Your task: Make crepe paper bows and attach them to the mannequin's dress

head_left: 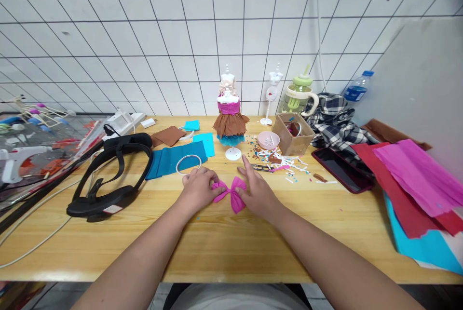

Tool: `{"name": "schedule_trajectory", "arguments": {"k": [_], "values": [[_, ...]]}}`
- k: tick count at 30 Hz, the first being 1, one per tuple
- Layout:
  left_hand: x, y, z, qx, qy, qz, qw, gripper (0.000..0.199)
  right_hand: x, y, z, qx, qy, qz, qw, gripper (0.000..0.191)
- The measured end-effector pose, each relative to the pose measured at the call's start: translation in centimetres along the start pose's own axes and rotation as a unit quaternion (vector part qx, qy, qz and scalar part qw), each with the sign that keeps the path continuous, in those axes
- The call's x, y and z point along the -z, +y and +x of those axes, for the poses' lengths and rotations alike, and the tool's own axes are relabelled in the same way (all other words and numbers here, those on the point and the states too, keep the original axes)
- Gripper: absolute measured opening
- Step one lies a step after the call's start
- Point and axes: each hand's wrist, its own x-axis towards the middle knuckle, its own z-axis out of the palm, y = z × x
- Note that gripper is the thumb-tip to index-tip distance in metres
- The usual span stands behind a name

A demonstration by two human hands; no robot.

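Magenta bow [238,200] lies on the wooden surface [235,252] between the person's two hands, just in front of the dressed mini mannequin [231,124]. At far left sits a white glue gun [27,155], and to its right a black head strap [87,206] rests on the surface. Next come brown sheets [168,136] and overlapping teal strips [177,159], with a white ring [190,156] partly over the strips and just beyond the left hand [198,188]. That hand's fingers are curled, pinching the bow's left loop. The mannequin wears a magenta top and a jagged brown skirt over blue ruffles. The right hand [258,192] lays its thumb at the right loop, the other fingers extended and apart from it. Past it are paper scraps, a pink bowl [268,147], a bare white mannequin [272,93] and a cardboard box [294,144]. Farther right lie a dark phone [340,168], a plaid cloth [333,112], and stacked magenta, red and blue sheets [419,170] at the surface's right end.
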Motion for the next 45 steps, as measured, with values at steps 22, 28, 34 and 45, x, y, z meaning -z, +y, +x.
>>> {"name": "schedule_trajectory", "arguments": {"k": [22,28,34,45], "values": [[-0.8,1.9,-0.5,0.054,-0.173,-0.491,0.852,0.035,0.5,-0.1,0.7,-0.078,0.083,0.292,0.95,0.103],[-0.6,1.7,-0.5,0.076,-0.149,-0.465,0.869,0.034,1.0,-0.6,0.3,0.023,0.158,0.101,0.982,0.074],[-0.4,1.7,-0.6,0.094,-0.129,-0.452,0.877,0.029,1.6,-1.8,-0.2,0.202,0.137,-0.134,0.96,0.013],[-0.5,1.8,-0.6,0.08,-0.117,-0.446,0.884,0.032,1.0,-1.6,-0.1,0.194,0.104,-0.21,0.952,0.015]]}}
